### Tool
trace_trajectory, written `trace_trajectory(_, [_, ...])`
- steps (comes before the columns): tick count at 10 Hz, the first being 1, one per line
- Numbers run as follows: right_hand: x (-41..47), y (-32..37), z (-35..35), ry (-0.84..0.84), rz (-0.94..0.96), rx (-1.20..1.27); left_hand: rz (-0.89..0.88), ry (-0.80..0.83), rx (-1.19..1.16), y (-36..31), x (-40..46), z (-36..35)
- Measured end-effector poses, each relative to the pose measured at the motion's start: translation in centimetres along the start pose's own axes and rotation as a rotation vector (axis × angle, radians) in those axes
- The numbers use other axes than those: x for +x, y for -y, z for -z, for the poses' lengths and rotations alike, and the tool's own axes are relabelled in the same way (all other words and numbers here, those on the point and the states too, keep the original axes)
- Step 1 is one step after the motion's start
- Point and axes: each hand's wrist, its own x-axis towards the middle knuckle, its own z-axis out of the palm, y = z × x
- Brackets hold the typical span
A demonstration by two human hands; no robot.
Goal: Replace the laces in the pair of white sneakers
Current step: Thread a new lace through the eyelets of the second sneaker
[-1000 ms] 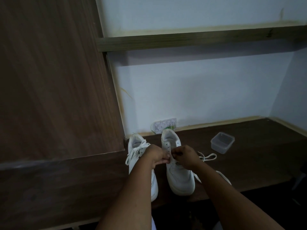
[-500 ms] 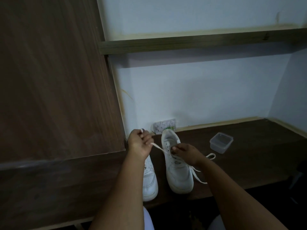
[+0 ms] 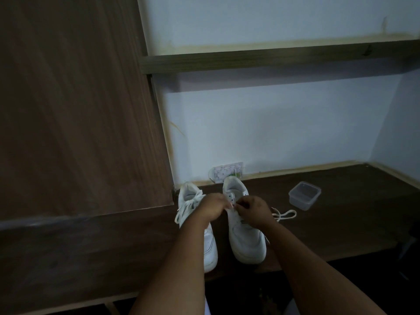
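Both hands meet over the eyelet rows of the right-hand white leather sneaker (image 3: 245,233), fingers curled: left hand (image 3: 212,209) and right hand (image 3: 252,210) each pinch something small at the fingertips, apparently the flat white lace (image 3: 284,215), though the pinch point itself is too dim and small to make out. Fingertips of the two hands nearly touch, just above the shoe's tongue. Rest of that lace trails out to the right of the right hand, looped loose on the dark brown wooden desk (image 3: 341,223). Just left of the grip, partly under the left forearm, stands the second white sneaker (image 3: 208,244), laced, with its lace ends hanging over its left side. Both shoes are upright, toes toward the person, heels toward the wall, side by side and close, not clearly touching. Beyond the grip at the wall base sits a white socket plate with a green spot (image 3: 225,173), just behind the right-hand shoe's heel. Right of the grip, well apart, a small clear square plastic container (image 3: 304,195) sits on the desk. Far left, a tall brown wood-grain panel (image 3: 79,110); above, a wooden shelf (image 3: 272,57) on the pale wall.
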Motion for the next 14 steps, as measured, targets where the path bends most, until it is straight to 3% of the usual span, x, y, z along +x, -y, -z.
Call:
trace_trajectory(1, [0.1, -0.2, 0.0, 0.026, -0.012, 0.001, 0.016, -0.188, -0.968, -1.7, -0.7, 2.7])
trace_trajectory(2, [0.2, -0.3, 0.1, 0.054, 0.000, -0.010, -0.088, -0.197, -1.736, -1.6, -1.0, 5.3])
trace_trajectory(3, [0.2, -0.4, 0.2, 0.052, 0.007, -0.006, 0.042, -0.427, -0.738, -0.8, -0.2, 5.0])
trace_trajectory(4, [0.2, -0.4, 0.3, 0.054, 0.015, 0.002, -0.042, -0.154, 0.185, 0.7, -0.3, 1.7])
trace_trajectory(5, [0.3, -0.4, 0.4, 0.049, 0.023, -0.007, -0.108, 0.009, 0.388, 0.9, -0.4, -0.9])
trace_trajectory(6, [0.3, -0.5, 0.4, 0.057, 0.033, -0.015, -0.100, 0.054, 0.525, 0.9, 0.3, -1.9])
trace_trajectory(8, [0.1, -0.9, 0.5, 0.065, 0.034, 0.051, -0.150, -0.048, 0.381, 1.4, 0.6, -1.7])
trace_trajectory(9, [0.3, -0.8, 0.5, 0.067, 0.039, 0.041, -0.100, 0.053, 0.431, 1.0, 0.4, -1.9])
trace_trajectory(10, [0.3, -0.7, 0.6, 0.049, 0.033, 0.041, -0.003, -0.006, 0.190, 0.0, 0.2, -1.1])
trace_trajectory(11, [0.2, -0.8, 0.6, 0.038, 0.043, 0.031, 0.131, -0.284, -0.595, -1.0, -0.2, 1.9])
trace_trajectory(12, [0.2, -0.9, 0.7, 0.064, 0.046, 0.031, 0.059, -0.297, -1.390, -0.7, -0.4, 4.5])
trace_trajectory(13, [0.3, -0.6, 0.8, 0.097, 0.043, 0.043, 0.078, -0.465, -1.419, -0.7, -0.5, 4.7])
trace_trajectory(14, [0.3, -0.3, 0.8, 0.160, -0.005, 0.083, 0.028, -0.633, -0.851, -0.6, 0.2, 4.3])
